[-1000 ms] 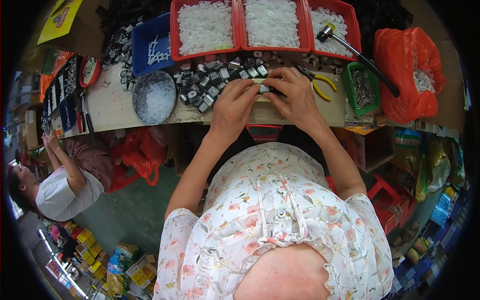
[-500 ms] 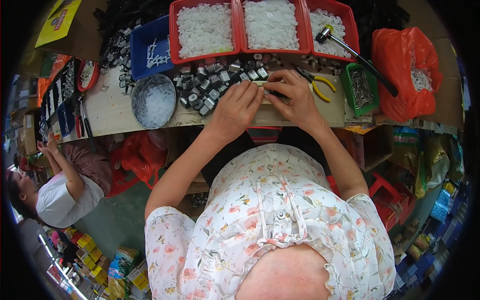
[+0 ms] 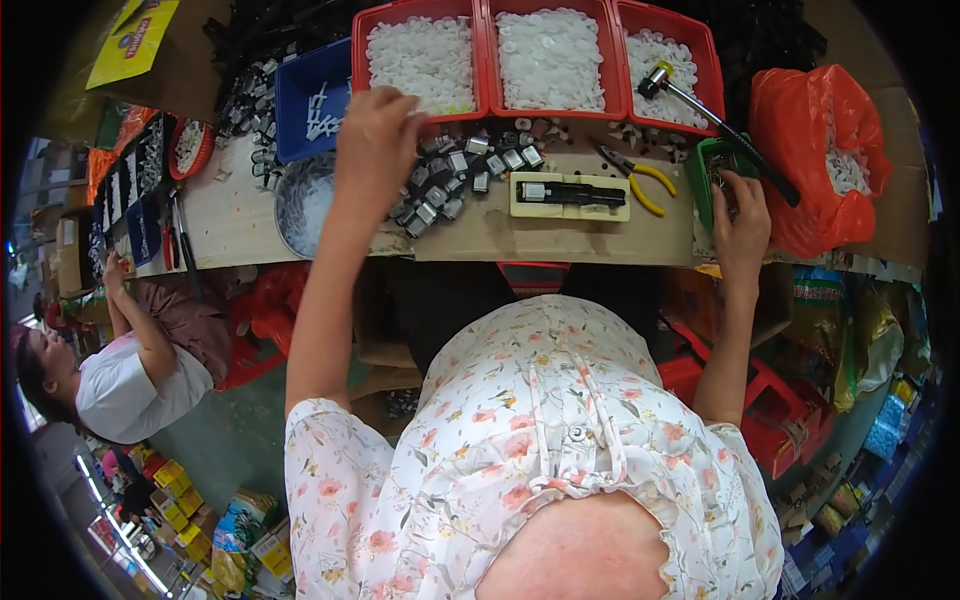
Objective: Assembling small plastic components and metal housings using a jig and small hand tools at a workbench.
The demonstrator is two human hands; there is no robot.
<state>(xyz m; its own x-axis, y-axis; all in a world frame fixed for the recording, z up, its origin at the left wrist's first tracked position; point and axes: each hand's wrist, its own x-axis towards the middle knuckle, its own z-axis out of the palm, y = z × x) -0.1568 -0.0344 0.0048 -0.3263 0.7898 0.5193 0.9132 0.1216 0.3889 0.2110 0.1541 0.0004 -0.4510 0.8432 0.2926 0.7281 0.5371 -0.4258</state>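
A cream block (image 3: pixel 522 208) lies on the bench in front of me, apart from both hands. Set in its recess are a long black part (image 3: pixel 585 193) and a small silver-and-white piece (image 3: pixel 533 191). My left hand (image 3: pixel 375 145) is raised at the front edge of the left red bin (image 3: pixel 482 60), fingers bent and blurred; whether it holds anything is hidden. My right hand (image 3: pixel 742 215) reaches into the green bin (image 3: pixel 703 185) of thin metal pins, thumb and fingers curled together. What they pinch is too small to make out.
Silver-and-black pieces (image 3: pixel 440 190) lie heaped left of the block. Pliers with yellow handles (image 3: pixel 650 190) lie to its right. A hammer (image 3: pixel 725 125) rests across the right red bin. A blue tray (image 3: pixel 300 110), a round metal bowl (image 3: pixel 300 205) and a red bag (image 3: pixel 800 130) stand around. Another person sits left.
Both hands have left the cream block, which now shows with the black part in it. My left hand went left and up to the red bin, my right hand went right into the green bin.
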